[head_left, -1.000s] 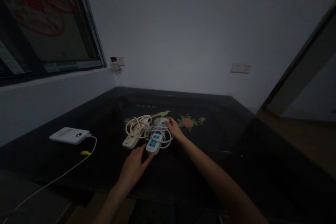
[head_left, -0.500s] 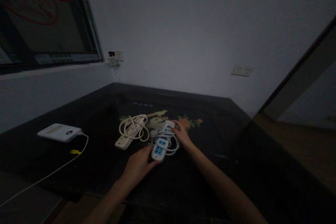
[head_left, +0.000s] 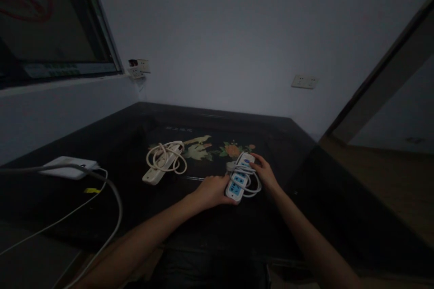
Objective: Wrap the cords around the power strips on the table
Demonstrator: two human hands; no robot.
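A white power strip with blue socket faces (head_left: 238,179) lies slanted on the dark table, its pale cord looped around its middle. My left hand (head_left: 214,191) grips its near end, the thumb along the front edge. At the far end my right hand (head_left: 263,170) is closed on the strip's right side, fingers near the top. To the left, apart from both hands, rests a cream power strip (head_left: 156,174) with its own cord (head_left: 176,162) coiled over it.
A white power bank-like box (head_left: 68,167) with a thin white cable (head_left: 68,220) lies at the table's left. Near it is a yellow tag (head_left: 92,190). A grey cable (head_left: 119,207) hangs across the left foreground. Wall sockets (head_left: 304,81) sit above the black table (head_left: 271,126).
Both hands have shifted the blue-faced power strip to the right, farther from the cream one. A grey cable has come into view at the left, and the camera view has moved slightly.
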